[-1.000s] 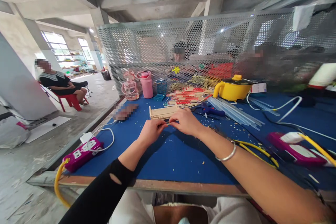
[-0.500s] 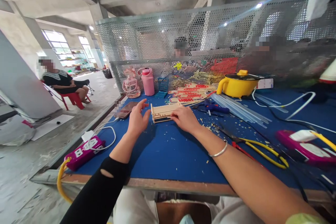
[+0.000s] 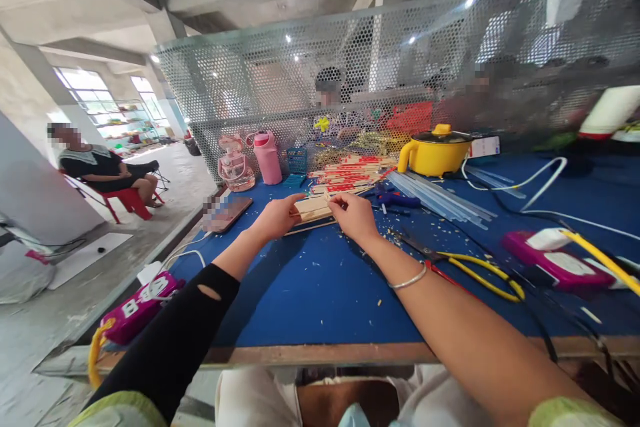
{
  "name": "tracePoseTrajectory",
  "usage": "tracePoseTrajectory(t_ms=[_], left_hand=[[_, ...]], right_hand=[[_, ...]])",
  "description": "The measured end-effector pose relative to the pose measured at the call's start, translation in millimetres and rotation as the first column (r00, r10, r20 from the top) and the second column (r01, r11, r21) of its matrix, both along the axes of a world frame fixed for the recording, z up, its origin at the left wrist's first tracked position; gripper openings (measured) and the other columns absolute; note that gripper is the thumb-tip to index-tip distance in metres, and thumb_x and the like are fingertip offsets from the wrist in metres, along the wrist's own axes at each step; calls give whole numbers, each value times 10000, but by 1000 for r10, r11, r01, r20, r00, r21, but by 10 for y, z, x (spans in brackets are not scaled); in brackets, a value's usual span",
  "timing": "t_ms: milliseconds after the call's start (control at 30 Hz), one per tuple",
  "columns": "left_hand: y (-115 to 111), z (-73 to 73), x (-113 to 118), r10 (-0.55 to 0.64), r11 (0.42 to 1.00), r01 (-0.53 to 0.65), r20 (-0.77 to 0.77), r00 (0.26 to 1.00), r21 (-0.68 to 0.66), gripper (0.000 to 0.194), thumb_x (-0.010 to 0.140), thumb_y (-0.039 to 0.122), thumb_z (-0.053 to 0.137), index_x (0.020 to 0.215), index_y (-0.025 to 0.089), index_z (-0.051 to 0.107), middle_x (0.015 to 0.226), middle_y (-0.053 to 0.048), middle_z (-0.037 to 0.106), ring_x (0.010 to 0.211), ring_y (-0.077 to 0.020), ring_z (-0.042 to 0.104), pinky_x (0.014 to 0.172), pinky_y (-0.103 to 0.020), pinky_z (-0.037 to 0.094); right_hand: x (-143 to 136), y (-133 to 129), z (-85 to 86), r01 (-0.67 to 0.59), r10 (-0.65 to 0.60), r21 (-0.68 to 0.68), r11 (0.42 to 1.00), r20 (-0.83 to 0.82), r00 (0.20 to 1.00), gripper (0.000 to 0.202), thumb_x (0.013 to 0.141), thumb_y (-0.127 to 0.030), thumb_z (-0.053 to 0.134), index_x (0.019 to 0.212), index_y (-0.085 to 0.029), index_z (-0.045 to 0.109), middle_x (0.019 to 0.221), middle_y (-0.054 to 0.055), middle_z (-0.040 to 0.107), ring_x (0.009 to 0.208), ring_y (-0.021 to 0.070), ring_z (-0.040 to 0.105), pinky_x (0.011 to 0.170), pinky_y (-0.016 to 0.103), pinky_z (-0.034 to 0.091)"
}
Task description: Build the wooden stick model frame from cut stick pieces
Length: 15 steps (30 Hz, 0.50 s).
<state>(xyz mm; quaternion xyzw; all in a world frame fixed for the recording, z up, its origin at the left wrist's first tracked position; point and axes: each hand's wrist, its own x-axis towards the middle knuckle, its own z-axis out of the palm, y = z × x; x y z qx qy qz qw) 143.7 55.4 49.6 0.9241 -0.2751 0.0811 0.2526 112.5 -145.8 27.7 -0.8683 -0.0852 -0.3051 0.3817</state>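
Note:
A small pale wooden stick frame lies between my hands on the blue table mat. My left hand has its fingers closed on the frame's left end. The right end is pinched between the thumb and fingers of my right hand. Just beyond it is a pile of red-tipped wooden sticks. A thin stick shows under the frame's near side, partly hidden by my left hand.
Left are a phone and purple power strip. Behind stand a pink bottle and yellow pot. Right are clear glue sticks, yellow-handled pliers and another purple strip. A person sits far left.
My left hand has moved from open beside the frame to closed on its left end. My right hand has shifted its grip at the right end. The whole view has shifted slightly.

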Motion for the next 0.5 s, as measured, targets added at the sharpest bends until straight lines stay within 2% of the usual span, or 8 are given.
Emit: tracePoseTrajectory(t_ms=[133,233,333,400,500], left_hand=[[67,54,-14,-69,996,65,-65,995,-65,655,691,161,584,1335,160,464,925,-66,726,825,-200,668,771,-286,489],[132,58,-9,-97,987,78,-131,987,-141,708,694,160,559,1379,130,387,985,-98,721,824,-194,678,726,-283,509],[155,2,-10,-102,975,65,-171,980,-211,671,690,195,589,1340,127,440,968,-105,727,821,-209,681,714,-301,514],[135,-34,-21,-99,964,50,-176,979,-262,622,696,219,604,1301,131,488,945,-104,732,826,-216,678,728,-314,508],[75,-21,-38,-106,933,30,-196,975,-359,613,721,243,611,1311,145,477,950,-101,732,840,-213,675,729,-309,503]], right_hand=[[-12,36,-18,-43,49,59,997,-102,994,113,823,-245,592,803,-165,669,769,19,682,731,161,618,738,306,465],[25,117,-122,-105,127,109,988,-213,969,195,880,-316,572,940,-140,632,911,33,656,792,150,619,750,346,509],[88,244,-269,-159,208,183,970,-292,933,274,900,-335,548,1098,-149,585,1083,63,615,898,175,615,770,370,527],[126,341,-351,-180,252,238,955,-320,913,292,897,-328,552,1131,-154,574,1122,71,601,928,187,610,781,380,527],[165,463,-417,-192,295,318,929,-316,902,297,898,-328,552,1139,-155,570,1131,73,598,938,189,608,789,386,525]])
